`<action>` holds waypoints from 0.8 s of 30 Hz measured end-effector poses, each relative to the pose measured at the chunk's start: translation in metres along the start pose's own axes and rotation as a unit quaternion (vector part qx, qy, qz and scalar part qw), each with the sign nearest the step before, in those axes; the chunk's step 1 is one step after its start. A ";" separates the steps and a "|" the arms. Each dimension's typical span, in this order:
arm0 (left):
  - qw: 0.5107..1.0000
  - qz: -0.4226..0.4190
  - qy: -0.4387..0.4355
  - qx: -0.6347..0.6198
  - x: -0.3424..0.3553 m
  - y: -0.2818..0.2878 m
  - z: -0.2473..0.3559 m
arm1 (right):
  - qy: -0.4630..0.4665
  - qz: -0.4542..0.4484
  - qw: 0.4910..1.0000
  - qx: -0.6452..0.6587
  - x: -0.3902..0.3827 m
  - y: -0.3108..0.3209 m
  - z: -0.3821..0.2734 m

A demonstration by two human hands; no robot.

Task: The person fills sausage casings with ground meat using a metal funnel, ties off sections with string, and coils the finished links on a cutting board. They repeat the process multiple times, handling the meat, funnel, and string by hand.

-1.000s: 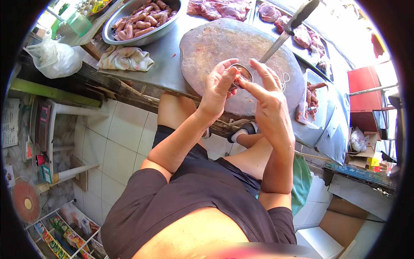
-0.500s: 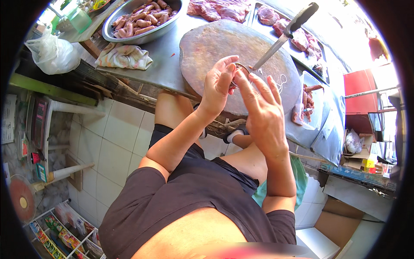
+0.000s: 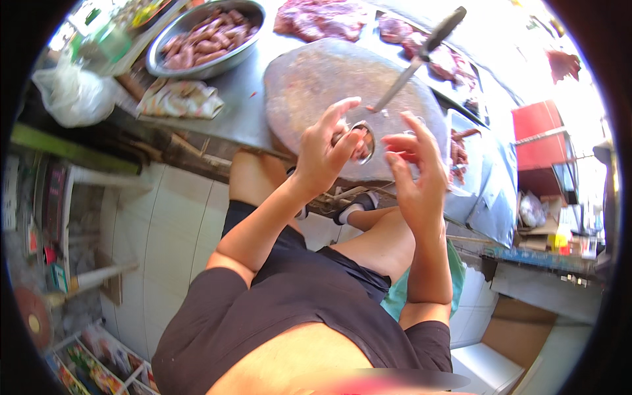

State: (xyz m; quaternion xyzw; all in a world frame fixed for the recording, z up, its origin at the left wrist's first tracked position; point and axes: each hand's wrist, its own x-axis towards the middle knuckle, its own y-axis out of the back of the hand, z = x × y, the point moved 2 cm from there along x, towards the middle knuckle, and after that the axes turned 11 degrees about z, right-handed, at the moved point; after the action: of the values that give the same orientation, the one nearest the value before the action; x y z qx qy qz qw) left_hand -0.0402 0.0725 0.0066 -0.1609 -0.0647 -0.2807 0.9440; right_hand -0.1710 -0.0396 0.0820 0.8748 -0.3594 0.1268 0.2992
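The left hand (image 3: 322, 153) is clutching a metal ring (image 3: 373, 146), seemingly around meat (image 3: 361, 143); the right hand (image 3: 421, 168) is hovering, fingers parted.

Likely butcher's shop: raw meat (image 3: 319, 20), round chopping block (image 3: 309, 79), large knife (image 3: 421, 56), basin (image 3: 224, 66) of sausages (image 3: 207, 43).

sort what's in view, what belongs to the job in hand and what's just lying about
Likely part of the job:
metal ring with meat, held in the left hand
right hand, open beside it
chopping board
knife
sausages

Apparently just lying about:
cloth
white plastic bag
fan
red box
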 end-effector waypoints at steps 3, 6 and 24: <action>0.992 -0.038 -0.107 0.046 -0.003 -0.005 0.010 | -0.254 -0.170 0.936 0.178 0.015 0.005 0.017; 0.988 -0.071 -0.124 0.050 0.003 -0.015 0.014 | -0.272 -0.251 0.917 0.148 0.035 0.004 0.024; 0.974 -0.207 0.080 0.042 0.081 -0.011 0.044 | -0.185 -0.303 0.931 0.088 0.117 0.015 -0.013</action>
State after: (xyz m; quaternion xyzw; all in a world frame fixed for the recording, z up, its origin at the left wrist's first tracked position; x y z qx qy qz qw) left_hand 0.0196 0.0375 0.0676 -0.0813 -0.0328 -0.4791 0.8734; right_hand -0.0987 -0.1047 0.1496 0.9727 -0.1141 -0.1032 0.1736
